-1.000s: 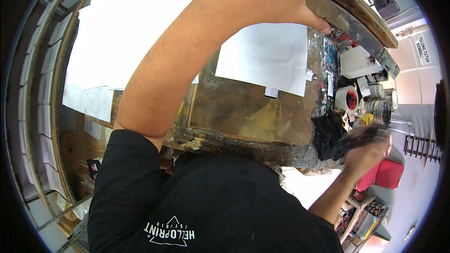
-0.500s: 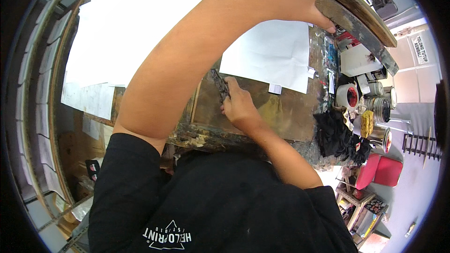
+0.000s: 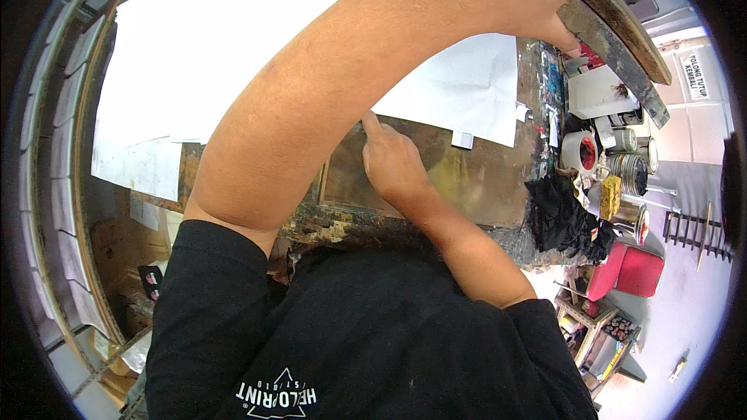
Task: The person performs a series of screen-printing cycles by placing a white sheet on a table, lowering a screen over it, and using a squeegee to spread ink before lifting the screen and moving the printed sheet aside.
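Observation:
My left arm reaches across the table, its forearm crossing above the right hand. At the upper right my left hand (image 3: pixel 562 1) is closed on a raised, worn wooden frame (image 3: pixel 627 31), thumb along its near side; its other fingers are mostly hidden. My right hand (image 3: pixel 395 162) is low over a brown, stained flat panel (image 3: pixel 490 187), fingers curled and one digit pointing away from me. The dark, ink-stained tool it gripped a moment ago is hidden behind my left forearm. Just beyond lies a white sheet (image 3: pixel 467 85) with a small white tab (image 3: pixel 462 140) at its near edge.
White papers (image 3: pixel 187 54) cover the table's left. Along the right edge are black cloth (image 3: pixel 564 218), a roll of tape (image 3: pixel 579 152), several cans (image 3: pixel 629 175) and a yellow sponge (image 3: pixel 610 197). A red chair (image 3: pixel 626 271) stands beyond; a rack (image 3: pixel 70 163) is at left.
My right hand has turned and shifted slightly, and the dark tool has gone out of sight behind my left forearm. The left hand and wooden frame appear slightly farther right.

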A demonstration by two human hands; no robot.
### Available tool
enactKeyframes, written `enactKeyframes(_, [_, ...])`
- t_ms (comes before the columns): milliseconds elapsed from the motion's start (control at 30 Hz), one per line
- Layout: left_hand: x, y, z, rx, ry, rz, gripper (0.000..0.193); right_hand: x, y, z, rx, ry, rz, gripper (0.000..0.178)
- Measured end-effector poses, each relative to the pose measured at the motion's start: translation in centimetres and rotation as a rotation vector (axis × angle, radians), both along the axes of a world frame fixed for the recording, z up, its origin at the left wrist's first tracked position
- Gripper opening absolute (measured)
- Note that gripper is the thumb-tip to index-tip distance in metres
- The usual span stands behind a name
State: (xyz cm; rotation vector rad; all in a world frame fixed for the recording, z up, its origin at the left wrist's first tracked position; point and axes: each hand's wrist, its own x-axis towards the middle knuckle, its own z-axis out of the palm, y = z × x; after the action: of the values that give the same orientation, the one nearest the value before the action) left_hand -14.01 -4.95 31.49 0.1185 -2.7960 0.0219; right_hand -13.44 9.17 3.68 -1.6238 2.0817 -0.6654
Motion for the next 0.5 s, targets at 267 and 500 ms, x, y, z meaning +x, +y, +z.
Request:
enactKeyframes(267, [1.2, -0.9, 0.3, 0.100, 0.009, -0.091, 0.055, 0.5, -0.1, 0.8, 0.032, 0.084, 0.100, 0.055])
enactKeyframes(500, [0.9, 2.7, -1.5, -0.196, 0.125, 0.234, 0.058, 1.8, 0.4, -0.2, 0.020, 0.204, 0.075, 0.055])
